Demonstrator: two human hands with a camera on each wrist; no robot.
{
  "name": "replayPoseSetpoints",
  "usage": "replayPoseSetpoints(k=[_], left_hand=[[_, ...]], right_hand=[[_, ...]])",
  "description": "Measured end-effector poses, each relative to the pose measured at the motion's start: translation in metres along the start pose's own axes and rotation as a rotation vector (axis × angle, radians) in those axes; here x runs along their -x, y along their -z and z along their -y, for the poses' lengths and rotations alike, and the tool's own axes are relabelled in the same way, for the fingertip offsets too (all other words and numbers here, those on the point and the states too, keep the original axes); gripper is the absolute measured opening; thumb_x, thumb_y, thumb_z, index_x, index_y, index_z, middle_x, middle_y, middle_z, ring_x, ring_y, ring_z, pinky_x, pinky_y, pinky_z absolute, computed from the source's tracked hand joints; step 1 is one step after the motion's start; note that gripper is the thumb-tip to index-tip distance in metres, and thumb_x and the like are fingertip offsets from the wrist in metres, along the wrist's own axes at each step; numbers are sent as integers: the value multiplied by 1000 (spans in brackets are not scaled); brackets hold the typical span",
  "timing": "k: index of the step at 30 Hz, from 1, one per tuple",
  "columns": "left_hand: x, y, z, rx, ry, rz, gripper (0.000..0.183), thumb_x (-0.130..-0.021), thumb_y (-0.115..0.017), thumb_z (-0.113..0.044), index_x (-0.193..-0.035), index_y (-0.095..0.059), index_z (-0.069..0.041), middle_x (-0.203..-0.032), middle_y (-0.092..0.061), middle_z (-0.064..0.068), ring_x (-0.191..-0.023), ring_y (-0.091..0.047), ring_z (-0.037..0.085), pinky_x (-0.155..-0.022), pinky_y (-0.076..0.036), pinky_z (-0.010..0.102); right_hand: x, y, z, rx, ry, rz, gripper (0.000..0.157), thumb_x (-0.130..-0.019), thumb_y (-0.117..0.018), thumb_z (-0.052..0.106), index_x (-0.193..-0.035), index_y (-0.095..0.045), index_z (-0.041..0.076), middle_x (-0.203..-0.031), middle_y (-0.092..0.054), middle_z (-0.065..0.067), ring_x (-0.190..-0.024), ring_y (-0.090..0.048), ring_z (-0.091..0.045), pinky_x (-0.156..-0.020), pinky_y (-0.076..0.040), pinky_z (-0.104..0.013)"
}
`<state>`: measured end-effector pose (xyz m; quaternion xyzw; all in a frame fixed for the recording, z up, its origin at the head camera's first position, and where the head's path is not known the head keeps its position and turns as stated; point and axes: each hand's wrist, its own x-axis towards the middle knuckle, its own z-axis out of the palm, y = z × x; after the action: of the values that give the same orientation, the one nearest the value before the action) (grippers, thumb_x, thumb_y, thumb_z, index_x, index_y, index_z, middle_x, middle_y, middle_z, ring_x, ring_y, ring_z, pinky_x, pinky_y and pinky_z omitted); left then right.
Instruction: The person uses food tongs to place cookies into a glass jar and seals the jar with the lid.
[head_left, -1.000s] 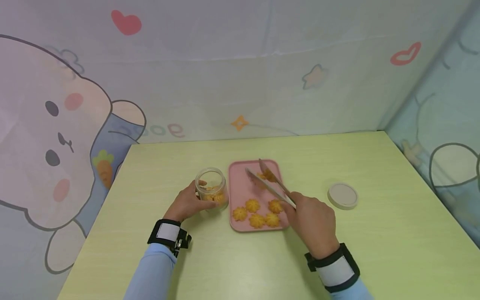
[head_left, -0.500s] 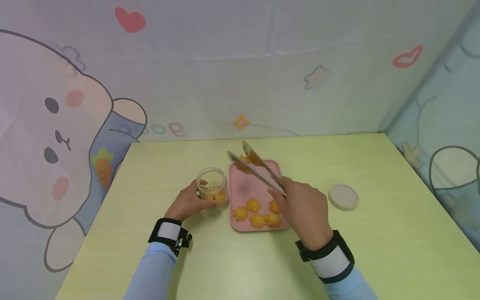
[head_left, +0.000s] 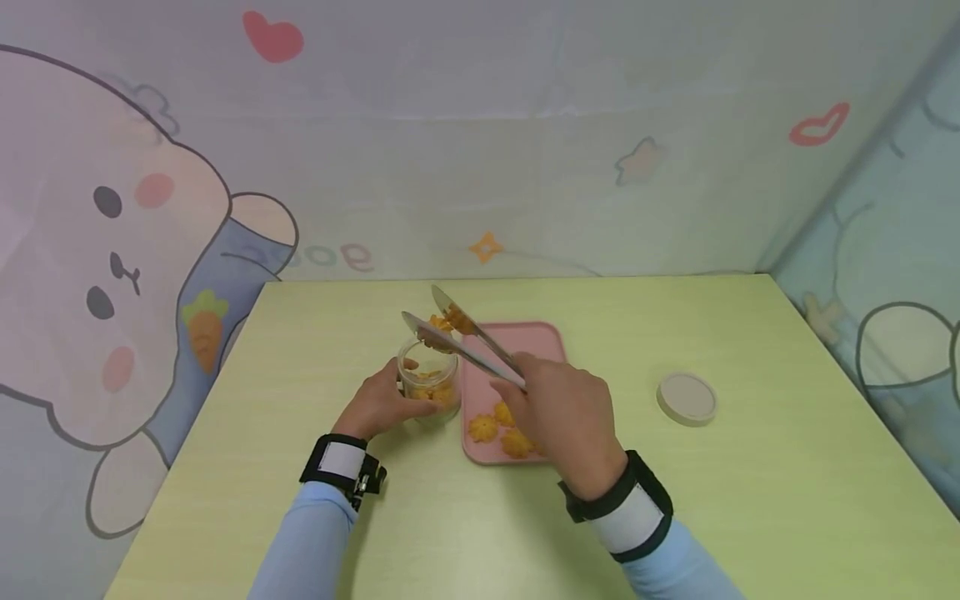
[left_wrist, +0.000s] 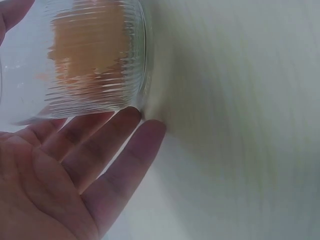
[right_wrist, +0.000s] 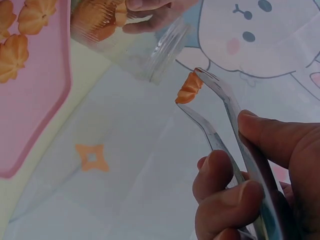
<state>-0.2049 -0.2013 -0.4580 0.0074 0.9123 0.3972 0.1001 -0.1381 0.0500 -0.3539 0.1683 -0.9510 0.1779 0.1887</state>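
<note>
My left hand (head_left: 384, 402) holds a clear glass jar (head_left: 428, 373) upright on the table, thumb on the near side and fingers round the far side. Ribbed walls show in the left wrist view, with golden cookies (left_wrist: 90, 42) heaped at the jar's bottom. Metal tongs (head_left: 480, 357) are gripped in my right hand (head_left: 573, 417). Between the tong tips one flower-shaped cookie (right_wrist: 189, 88) is pinched, raised close to the jar's mouth. More such cookies (head_left: 483, 428) lie on the near part of a pink tray (head_left: 525, 333); my right hand hides some of them.
A round whitish lid (head_left: 687, 397) lies on the pale yellow-green table (head_left: 765, 467) right of the tray. Behind the table hangs a cartoon-printed cloth (head_left: 420, 150), and another patterned cloth closes the right side.
My right hand has lifted the tongs with the cookie off the tray's far part and carried them left to the jar's mouth. The left hand keeps holding the jar in place.
</note>
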Motion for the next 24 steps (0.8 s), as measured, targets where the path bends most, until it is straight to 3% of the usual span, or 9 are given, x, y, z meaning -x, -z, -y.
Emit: replayPoseSetpoints(k=[7, 24], left_hand=[[1, 0, -2, 2, 10, -4, 83, -64, -81, -49, -129, -46, -12, -118, -62, 15, -96, -58, 27, -75, -50, 41], [-6, -7, -8, -9, -30, 6, 84, -59, -84, -49, -123, -48, -9, -115, -63, 15, -94, -57, 27, -75, -51, 41]], right_hand=[[5, -3, 0, 15, -15, 26, 28, -81, -72, 38, -90, -70, 12, -47, -53, 4, -33, -39, -12, -28, -27, -26], [17, 11, -27, 19, -63, -29, 31, -84, -70, 36, -73, -57, 10, -45, -45, -1, -35, -36, -15, -32, -20, -25]])
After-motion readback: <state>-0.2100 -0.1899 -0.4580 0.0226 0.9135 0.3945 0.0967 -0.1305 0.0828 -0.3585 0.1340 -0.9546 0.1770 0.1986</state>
